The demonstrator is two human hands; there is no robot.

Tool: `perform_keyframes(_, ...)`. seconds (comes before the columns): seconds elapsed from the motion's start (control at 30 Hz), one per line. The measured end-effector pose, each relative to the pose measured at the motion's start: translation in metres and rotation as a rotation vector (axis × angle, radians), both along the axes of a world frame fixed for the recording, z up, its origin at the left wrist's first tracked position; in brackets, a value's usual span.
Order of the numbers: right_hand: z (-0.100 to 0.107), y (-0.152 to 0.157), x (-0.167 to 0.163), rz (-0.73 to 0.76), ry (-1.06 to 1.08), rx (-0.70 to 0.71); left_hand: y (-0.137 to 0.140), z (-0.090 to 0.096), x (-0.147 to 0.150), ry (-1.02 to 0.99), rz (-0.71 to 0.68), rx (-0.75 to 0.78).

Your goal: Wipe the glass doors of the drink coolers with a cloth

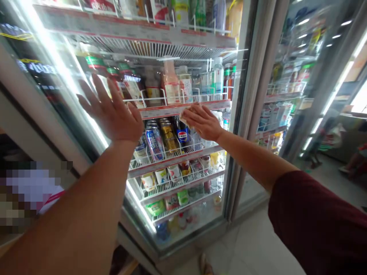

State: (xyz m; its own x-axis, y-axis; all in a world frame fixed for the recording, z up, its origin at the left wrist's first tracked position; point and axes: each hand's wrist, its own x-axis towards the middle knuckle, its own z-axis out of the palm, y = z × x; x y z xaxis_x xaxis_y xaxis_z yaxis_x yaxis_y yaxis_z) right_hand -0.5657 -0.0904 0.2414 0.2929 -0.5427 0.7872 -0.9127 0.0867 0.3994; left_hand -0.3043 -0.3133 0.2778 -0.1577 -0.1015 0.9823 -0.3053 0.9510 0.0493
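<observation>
My right hand point(204, 123) presses a pale cloth point(182, 118) toward the glass door point(197, 229) of a drinks fridge, its arm stretched out. Only the cloth's edge shows past the fingers; the rest is hidden under the hand. On the left, my left hand point(113, 114) is raised with fingers spread and nothing in it; whether the palm touches the glass I cannot tell. Behind the glass stand a blue can point(155, 142), a gold can point(169, 137), a dark bottle with a blue label point(182, 135) and a pink bottle point(171, 82).
White wire shelves with price strips point(183, 157) hold several rows of drinks. A grey door frame point(249, 107) divides this fridge from a second glass door point(282, 88) at right. Below is a pale tiled floor point(252, 244) with a foot point(205, 264). A blurred-out person is at the left.
</observation>
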Motion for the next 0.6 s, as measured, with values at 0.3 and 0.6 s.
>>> perform_keyframes(0.3, 0.082, -0.024, 0.009, -0.176, -0.263, -0.28, -0.004, -0.003, -0.002, 0.039, 0.076, -0.086)
perform_keyframes(0.6, 0.09, -0.061, 0.017, 0.144, -0.136, -0.173, -0.004, -0.001, -0.004, 0.044, 0.05, -0.024)
